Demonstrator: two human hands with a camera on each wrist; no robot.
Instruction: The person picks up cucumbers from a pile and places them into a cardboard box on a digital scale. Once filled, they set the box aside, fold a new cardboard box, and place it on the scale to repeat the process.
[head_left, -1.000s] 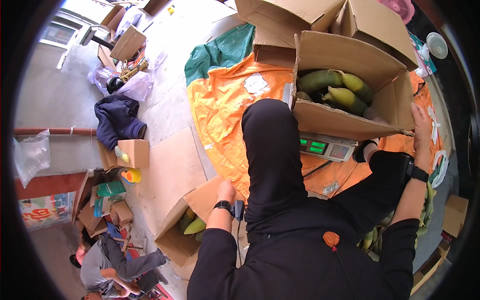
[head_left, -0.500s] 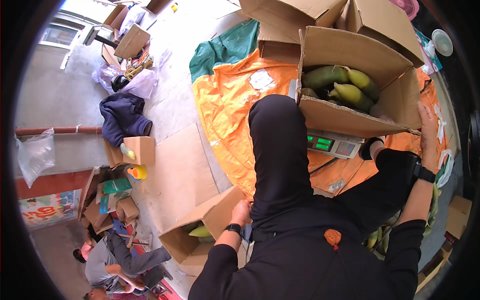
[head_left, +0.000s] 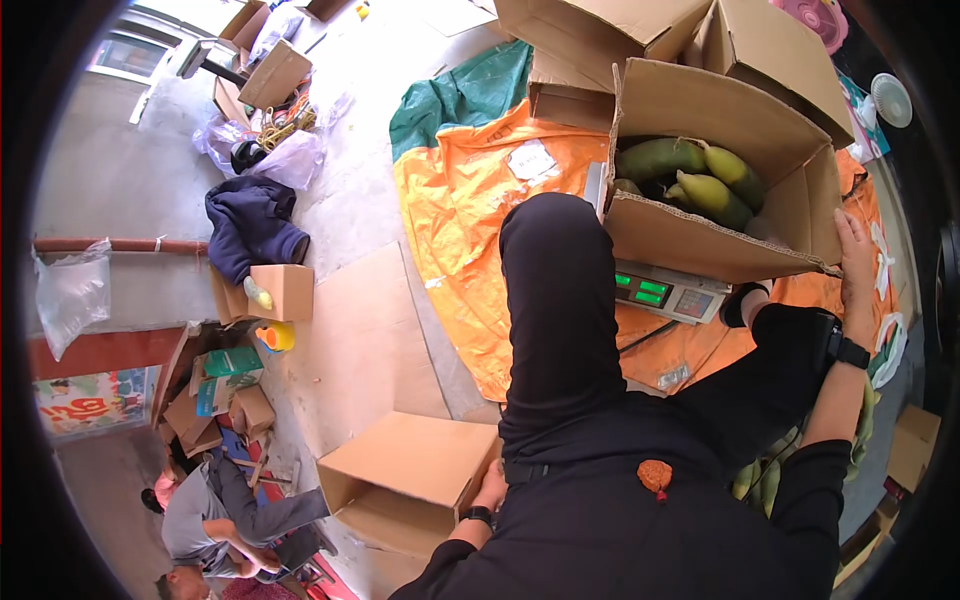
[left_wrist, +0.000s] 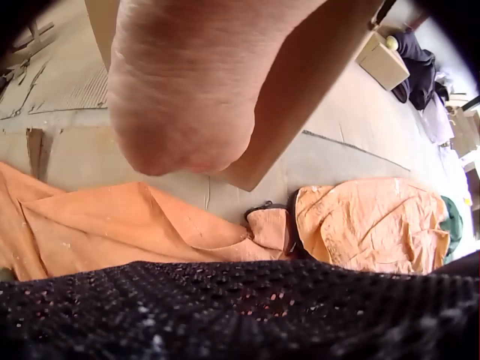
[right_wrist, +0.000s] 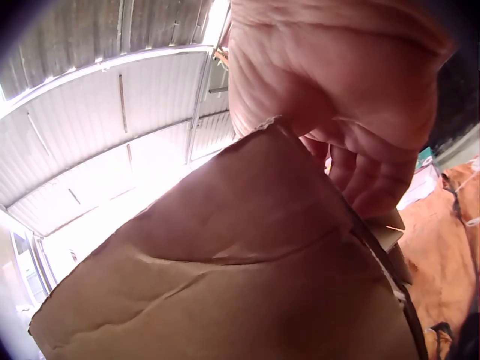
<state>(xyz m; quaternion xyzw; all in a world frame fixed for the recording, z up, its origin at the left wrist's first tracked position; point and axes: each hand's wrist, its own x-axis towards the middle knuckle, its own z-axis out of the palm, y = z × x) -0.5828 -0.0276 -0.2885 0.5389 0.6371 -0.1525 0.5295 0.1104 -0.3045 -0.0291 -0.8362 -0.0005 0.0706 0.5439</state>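
Observation:
In the head view, my right hand [head_left: 855, 250] grips the right edge of a large open cardboard box [head_left: 700, 245]. The right wrist view shows that box's creased flap [right_wrist: 210, 255] at the palm, its thumb hidden. Inside lie several long green and yellow-green gourds [head_left: 738, 178]. The box rests on a digital scale [head_left: 690, 302] with lit green digits. At lower left, my left hand [head_left: 488, 490] holds the right side of a smaller cardboard box [head_left: 410, 455], whose open end faces left. In the left wrist view the heel of the hand [left_wrist: 184, 97] hides its fingers.
Orange tarpaulin [head_left: 460, 240] lies under the scale, beside flattened cardboard [head_left: 365, 330]. More cardboard boxes [head_left: 610, 30] stand behind the large one. Gourds [head_left: 768, 490] lie by my right leg. At lower left, another person [head_left: 200, 520] sits near piled boxes.
My left hand has tipped the smaller box over and shifted toward my body; the gourds seen inside it earlier are out of sight. My right hand stays at the large box's edge.

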